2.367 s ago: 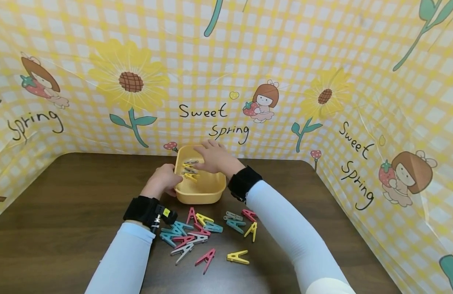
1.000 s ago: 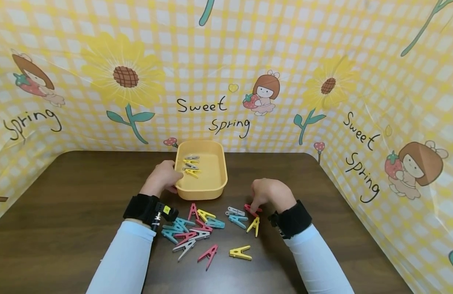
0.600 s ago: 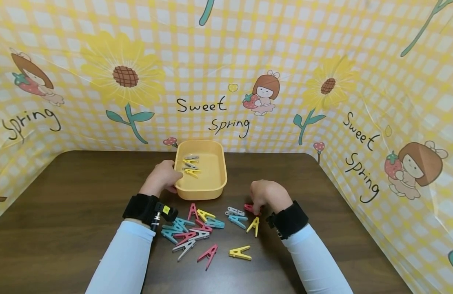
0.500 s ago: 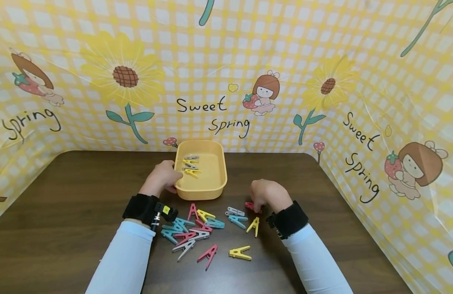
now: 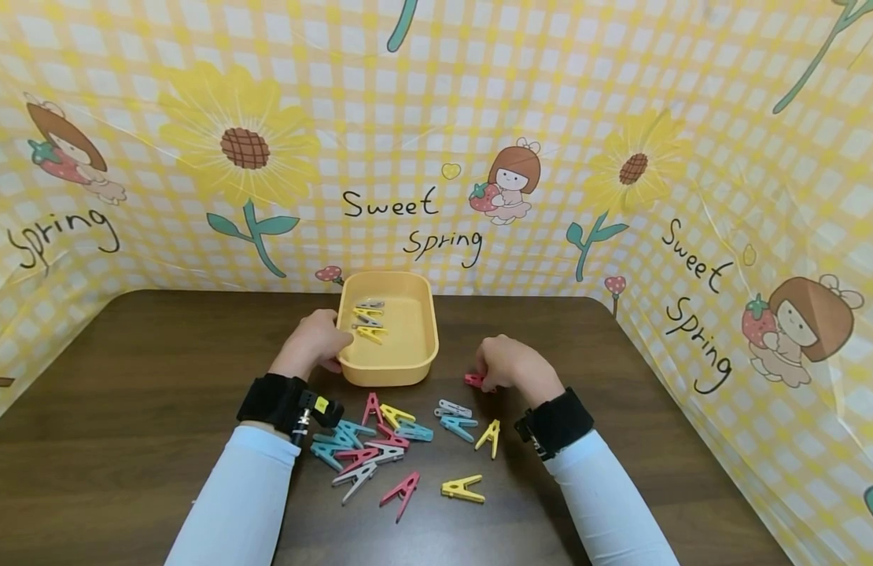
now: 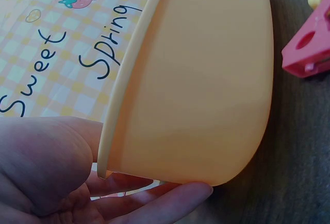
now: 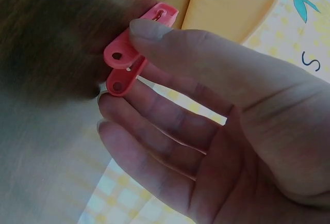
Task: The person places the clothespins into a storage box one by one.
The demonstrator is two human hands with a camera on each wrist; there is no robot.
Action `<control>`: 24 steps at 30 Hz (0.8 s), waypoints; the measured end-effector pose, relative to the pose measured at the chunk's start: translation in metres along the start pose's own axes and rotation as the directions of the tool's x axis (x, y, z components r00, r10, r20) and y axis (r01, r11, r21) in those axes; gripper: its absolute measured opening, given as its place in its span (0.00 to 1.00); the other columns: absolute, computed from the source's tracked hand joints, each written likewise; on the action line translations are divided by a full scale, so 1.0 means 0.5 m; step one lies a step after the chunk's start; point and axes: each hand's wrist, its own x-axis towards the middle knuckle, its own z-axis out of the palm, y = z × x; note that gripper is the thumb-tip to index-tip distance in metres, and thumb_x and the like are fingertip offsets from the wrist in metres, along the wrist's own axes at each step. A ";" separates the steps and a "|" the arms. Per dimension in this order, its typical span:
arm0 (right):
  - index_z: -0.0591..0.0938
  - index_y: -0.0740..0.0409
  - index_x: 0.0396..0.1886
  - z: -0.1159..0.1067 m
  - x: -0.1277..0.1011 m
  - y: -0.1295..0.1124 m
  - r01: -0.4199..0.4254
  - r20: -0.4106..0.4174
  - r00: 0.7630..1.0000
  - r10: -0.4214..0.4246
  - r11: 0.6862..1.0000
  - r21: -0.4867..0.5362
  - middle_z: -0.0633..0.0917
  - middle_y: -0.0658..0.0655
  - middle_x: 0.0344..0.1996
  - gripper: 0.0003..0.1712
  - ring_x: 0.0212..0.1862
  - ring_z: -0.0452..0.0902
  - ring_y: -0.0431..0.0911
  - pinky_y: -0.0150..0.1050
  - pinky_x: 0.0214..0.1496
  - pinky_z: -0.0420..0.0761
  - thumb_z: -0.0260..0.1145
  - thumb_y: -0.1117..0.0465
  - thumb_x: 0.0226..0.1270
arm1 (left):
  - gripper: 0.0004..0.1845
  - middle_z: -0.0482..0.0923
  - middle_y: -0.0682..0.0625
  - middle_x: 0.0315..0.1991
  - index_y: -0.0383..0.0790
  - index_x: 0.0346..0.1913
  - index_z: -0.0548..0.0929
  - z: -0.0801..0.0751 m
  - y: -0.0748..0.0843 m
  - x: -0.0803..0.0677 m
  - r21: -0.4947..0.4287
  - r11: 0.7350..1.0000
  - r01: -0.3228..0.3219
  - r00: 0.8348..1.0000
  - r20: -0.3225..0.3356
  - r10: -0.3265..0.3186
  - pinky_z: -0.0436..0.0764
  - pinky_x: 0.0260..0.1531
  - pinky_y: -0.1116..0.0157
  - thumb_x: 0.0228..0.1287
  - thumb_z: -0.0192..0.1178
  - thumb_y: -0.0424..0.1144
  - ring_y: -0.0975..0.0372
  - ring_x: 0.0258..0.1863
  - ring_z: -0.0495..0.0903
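Observation:
In the head view, my left hand [image 5: 312, 343] grips the left side of a yellow plastic bin [image 5: 388, 376], thumb over its rim. The left wrist view shows my fingers [image 6: 170, 203] against the bin's outer wall. Several yellow and grey clothespins [image 5: 369, 334] lie inside, along its left part. To the right of the bin, my right hand [image 5: 513, 365] pinches a red clothespin [image 7: 117, 48] between thumb and fingers. That clothespin is low over the table, partly covered by the thumb in the right wrist view.
Several loose clothespins in blue, red, grey and yellow cluster in front of the bin, such as a blue clothespin [image 5: 415, 430]. Nearer me lie a red clothespin [image 5: 401, 491] and a yellow clothespin [image 5: 463, 488]. A patterned cloth [image 5: 394, 141] walls the brown table [image 5: 160, 409].
My right hand has left the bin, reached down to the table on the right and taken hold of the red clothespin, which has moved slightly away from me. My left hand stays on the bin.

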 end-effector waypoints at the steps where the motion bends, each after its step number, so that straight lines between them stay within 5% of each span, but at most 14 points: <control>1: 0.86 0.54 0.28 0.001 0.002 0.001 0.002 0.002 1.000 -0.002 1.000 0.000 0.82 0.52 0.28 0.09 0.31 0.75 0.45 0.36 0.33 0.74 0.76 0.67 0.67 | 0.29 0.78 0.27 0.64 0.25 0.77 0.65 0.000 0.000 0.000 -0.001 1.000 -0.001 1.000 -0.002 0.001 0.95 0.39 0.58 0.80 0.52 0.34 0.53 0.39 0.90; 9: 0.87 0.54 0.31 -0.013 -0.005 0.002 0.023 0.002 1.000 -0.023 1.000 0.005 0.84 0.51 0.29 0.06 0.31 0.75 0.45 0.35 0.33 0.74 0.74 0.66 0.69 | 0.25 0.80 0.30 0.60 0.25 0.73 0.69 -0.001 -0.003 -0.001 0.001 1.000 -0.011 1.000 -0.004 0.011 0.95 0.38 0.58 0.79 0.53 0.34 0.54 0.37 0.90; 14: 0.88 0.55 0.32 -0.040 -0.033 -0.012 0.065 -0.131 0.989 -0.065 0.998 0.000 0.82 0.51 0.27 0.05 0.28 0.73 0.44 0.35 0.31 0.72 0.74 0.62 0.70 | 0.25 0.80 0.29 0.61 0.25 0.73 0.70 0.003 0.000 0.000 -0.003 1.000 -0.007 1.000 -0.006 0.007 0.95 0.38 0.58 0.79 0.54 0.33 0.54 0.36 0.90; 19: 0.86 0.56 0.28 -0.065 -0.060 -0.066 0.173 -0.287 0.942 -0.172 0.985 -0.023 0.78 0.50 0.21 0.11 0.24 0.69 0.42 0.33 0.28 0.68 0.73 0.59 0.72 | 0.26 0.79 0.28 0.63 0.25 0.75 0.69 0.003 0.002 -0.002 -0.006 1.000 0.002 1.000 -0.010 -0.002 0.95 0.36 0.58 0.80 0.53 0.33 0.53 0.37 0.90; 24: 0.79 0.54 0.19 -0.105 -0.042 -0.156 0.229 -0.297 0.923 -0.245 0.969 -0.087 0.69 0.46 0.16 0.22 0.21 0.63 0.40 0.32 0.26 0.62 0.72 0.55 0.77 | 0.26 0.79 0.29 0.63 0.26 0.75 0.68 -0.005 -0.003 -0.002 -0.005 1.000 0.002 1.000 -0.012 -0.002 0.95 0.37 0.58 0.80 0.53 0.34 0.53 0.38 0.90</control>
